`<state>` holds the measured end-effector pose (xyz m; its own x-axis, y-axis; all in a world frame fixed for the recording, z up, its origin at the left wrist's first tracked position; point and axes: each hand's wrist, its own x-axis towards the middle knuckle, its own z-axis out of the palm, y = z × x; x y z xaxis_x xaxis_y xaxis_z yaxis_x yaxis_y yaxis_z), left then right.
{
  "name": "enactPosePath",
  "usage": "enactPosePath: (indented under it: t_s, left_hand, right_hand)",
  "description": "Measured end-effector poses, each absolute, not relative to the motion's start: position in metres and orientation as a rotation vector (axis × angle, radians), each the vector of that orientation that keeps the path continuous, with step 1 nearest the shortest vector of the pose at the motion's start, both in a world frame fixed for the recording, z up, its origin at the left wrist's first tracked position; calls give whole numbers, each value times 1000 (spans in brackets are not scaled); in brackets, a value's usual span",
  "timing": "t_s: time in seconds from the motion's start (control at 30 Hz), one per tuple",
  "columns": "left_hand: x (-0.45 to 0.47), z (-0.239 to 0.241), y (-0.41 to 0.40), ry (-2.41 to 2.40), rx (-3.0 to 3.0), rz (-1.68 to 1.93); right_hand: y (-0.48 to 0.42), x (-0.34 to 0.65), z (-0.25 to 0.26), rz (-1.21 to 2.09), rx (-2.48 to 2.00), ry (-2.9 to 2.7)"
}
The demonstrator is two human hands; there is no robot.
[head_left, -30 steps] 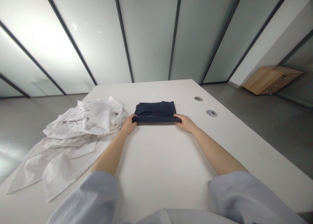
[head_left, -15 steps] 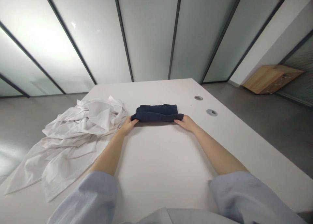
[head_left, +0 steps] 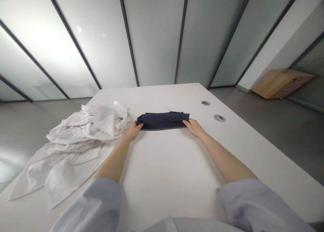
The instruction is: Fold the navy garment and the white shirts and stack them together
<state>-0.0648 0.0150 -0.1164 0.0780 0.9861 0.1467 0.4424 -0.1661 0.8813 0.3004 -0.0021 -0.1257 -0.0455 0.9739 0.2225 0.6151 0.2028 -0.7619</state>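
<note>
A dark navy cloth [head_left: 163, 121], folded into a narrow strip, lies across the white table [head_left: 162, 164] in front of me. My left hand [head_left: 134, 128] grips its left end, thumb on the near side. At the opposite end, my right hand [head_left: 192, 126] holds the cloth's right corner between thumb and fingers. The fingertips of both hands are partly hidden by the fabric. What kind of garment or cloth it is, I cannot tell from the folded shape. Close by my left hand is a crumpled heap of white cloth [head_left: 98, 122].
The white heap spreads along the table's left side towards me. Two round cable grommets, a far one [head_left: 205, 103] and a nearer one [head_left: 219, 118], are set in the tabletop at right. Beyond stand frosted glass panels [head_left: 157, 36] and a wooden cabinet [head_left: 280, 82].
Both hands have lifted and folded the near edge of the navy cloth away from me, over the back part. The strip now looks narrower. The white heap stays put.
</note>
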Motion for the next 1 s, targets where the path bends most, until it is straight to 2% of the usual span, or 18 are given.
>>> enactPosePath:
  t_s: [0.23,0.5,0.63,1.0]
  left_hand:
    - [-66,-122,19,1588,1668,1063]
    - [-54,-118,13,1930,1734,984]
    - [-51,-117,11,2025,1742,1024]
    - [-65,-122,20,1596,1590,1186]
  right_hand:
    - [-2,297,-126,533,-1499,-1732]
    - [-2,290,-130,247,-1690,-1690]
    - [-3,289,-130,238,-1765,-1639]
    - [-4,291,-126,312,-1639,-1736]
